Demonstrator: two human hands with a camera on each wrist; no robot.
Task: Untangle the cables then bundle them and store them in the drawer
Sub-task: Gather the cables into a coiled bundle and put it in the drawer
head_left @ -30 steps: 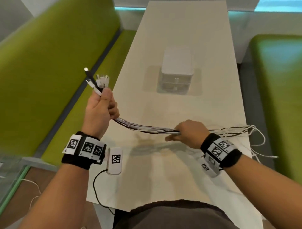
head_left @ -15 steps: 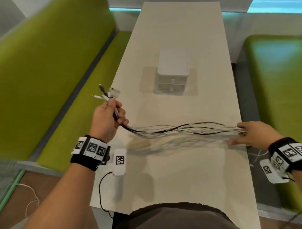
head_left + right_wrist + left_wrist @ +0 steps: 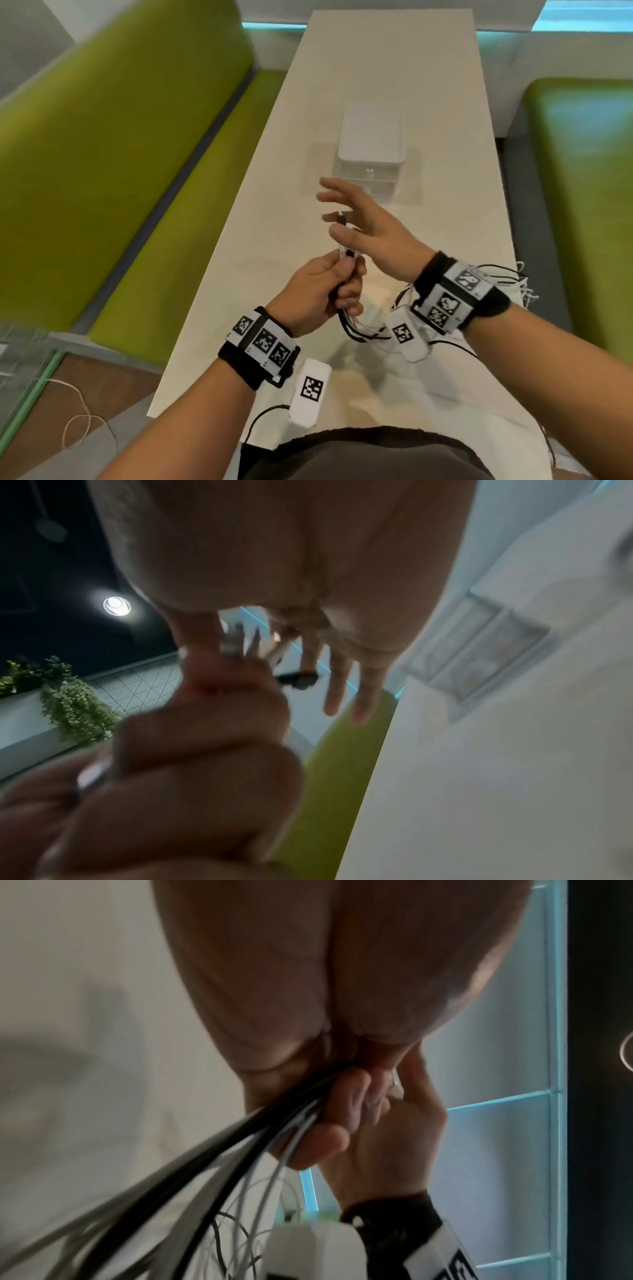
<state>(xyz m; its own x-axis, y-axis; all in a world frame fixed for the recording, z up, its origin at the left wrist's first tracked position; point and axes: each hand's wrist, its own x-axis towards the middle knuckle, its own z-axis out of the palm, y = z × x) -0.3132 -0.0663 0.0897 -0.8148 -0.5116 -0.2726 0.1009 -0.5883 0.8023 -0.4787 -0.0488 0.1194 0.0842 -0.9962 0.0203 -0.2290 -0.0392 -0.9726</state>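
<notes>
My left hand (image 3: 325, 291) grips a bundle of black and white cables (image 3: 359, 330) just below their plug ends (image 3: 347, 253), above the near middle of the table. The left wrist view shows its curled fingers (image 3: 329, 1123) round the cables (image 3: 240, 1150). My right hand (image 3: 356, 219) hovers right over the plugs with fingers spread and straight; a black plug (image 3: 298, 681) pokes up between them. Below the fist the cables sag in a loop, and their loose ends (image 3: 513, 281) trail to the table's right edge. The white drawer unit (image 3: 371, 150) stands shut farther back.
The long pale table (image 3: 376, 68) runs away from me between green benches, one on the left (image 3: 137, 171) and one on the right (image 3: 582, 171). A thin cord (image 3: 78, 418) lies on the floor at the lower left.
My right hand has left the cables' far end at the right table edge, come back to the left hand and opened. The left hand moved toward the table's middle; the stretched cables went slack.
</notes>
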